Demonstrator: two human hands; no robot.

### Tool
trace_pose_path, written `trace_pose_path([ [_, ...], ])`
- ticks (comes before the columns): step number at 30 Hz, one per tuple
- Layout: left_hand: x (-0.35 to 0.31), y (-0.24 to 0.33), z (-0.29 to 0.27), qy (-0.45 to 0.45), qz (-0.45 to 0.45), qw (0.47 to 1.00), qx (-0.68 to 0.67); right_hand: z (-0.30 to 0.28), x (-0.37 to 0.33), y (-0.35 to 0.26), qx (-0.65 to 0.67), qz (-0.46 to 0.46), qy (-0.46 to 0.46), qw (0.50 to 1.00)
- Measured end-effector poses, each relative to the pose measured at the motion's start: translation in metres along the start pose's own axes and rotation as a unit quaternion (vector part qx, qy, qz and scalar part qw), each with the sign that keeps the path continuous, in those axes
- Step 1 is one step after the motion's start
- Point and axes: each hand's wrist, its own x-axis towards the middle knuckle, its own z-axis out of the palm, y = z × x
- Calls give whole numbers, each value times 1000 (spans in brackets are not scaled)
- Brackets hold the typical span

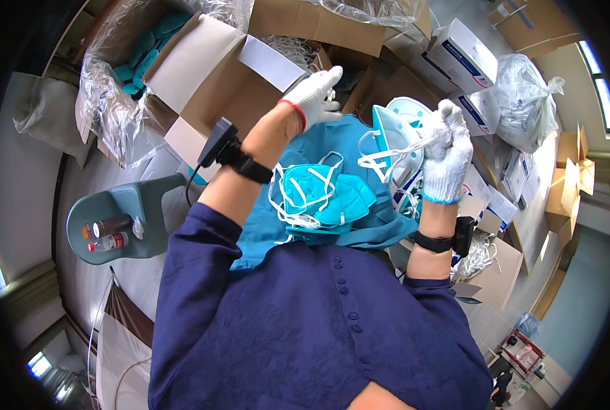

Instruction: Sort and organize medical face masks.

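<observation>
My left hand (317, 98), in a white knit glove with a red cuff, is beside an open cardboard box; its fingers are stretched and nothing shows in them. My right hand (448, 154), gloved in white with a blue cuff, is closed on white elastic straps (402, 154). These straps hang in front of a teal-and-white face mask (387, 128), just left of that hand. Behind it is a pale piece with holes (409, 107), partly hidden. Several teal face masks (325, 195) with white straps lie piled on a blue-teal cloth (257, 239) over my lap.
At the upper left stands the open box (216, 82), next to a plastic-lined carton of teal masks (148, 51). A grey-green stool (151, 205) at left holds bottles. White-and-blue cartons (466, 55) and a clear bag (524, 102) are at right. White straps fill a low box (500, 273).
</observation>
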Motion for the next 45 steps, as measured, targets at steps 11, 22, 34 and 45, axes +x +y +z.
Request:
trace_pose_path([
  [11,-22,-51,-45,-221,29,973,59,16,-39,10,-102,-22,-170,980],
  [22,-86,-76,-58,-369,25,929,14,6,-54,45,-20,174,-378,909],
  [34,-86,-78,-62,-79,173,947,260,20,-81,48,-170,158,-278,932],
  [45,-87,-70,-89,103,326,935,99,47,-138,21,-682,-22,-478,554],
])
